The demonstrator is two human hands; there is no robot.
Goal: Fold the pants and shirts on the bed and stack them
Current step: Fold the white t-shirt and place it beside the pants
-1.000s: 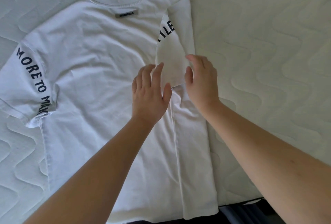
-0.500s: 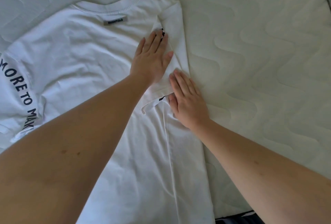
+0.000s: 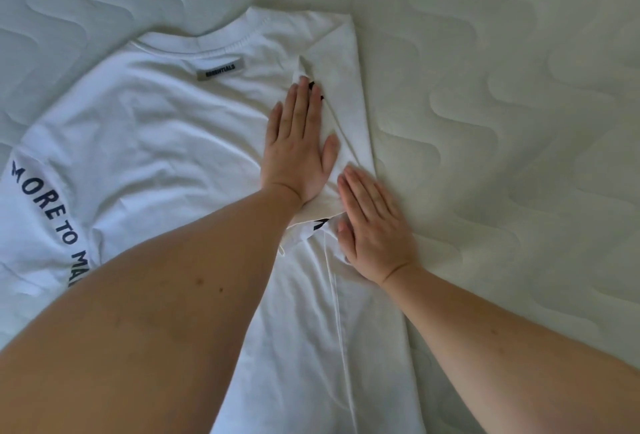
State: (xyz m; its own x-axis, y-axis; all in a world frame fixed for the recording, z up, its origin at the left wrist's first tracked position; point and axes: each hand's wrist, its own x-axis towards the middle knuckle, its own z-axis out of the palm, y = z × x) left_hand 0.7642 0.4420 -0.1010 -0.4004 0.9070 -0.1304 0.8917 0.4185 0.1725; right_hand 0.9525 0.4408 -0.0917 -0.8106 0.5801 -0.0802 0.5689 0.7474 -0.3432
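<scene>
A white T-shirt lies flat on the bed, back side up, with a grey label under the collar and dark lettering on its left sleeve. Its right side and right sleeve are folded inward over the body. My left hand lies flat, palm down, on the folded sleeve, fingers pointing toward the collar. My right hand presses flat on the folded edge just below it, close to the shirt's right border. Neither hand grips any cloth. No pants are in view.
The quilted white mattress with wavy stitching surrounds the shirt, with bare surface to the right and above the collar. The shirt's left sleeve lies spread out at the left edge.
Both hands went from holding the raised sleeve tip to lying flat on it. The sleeve is now pressed down on the shirt; the left hand slid up toward the collar.
</scene>
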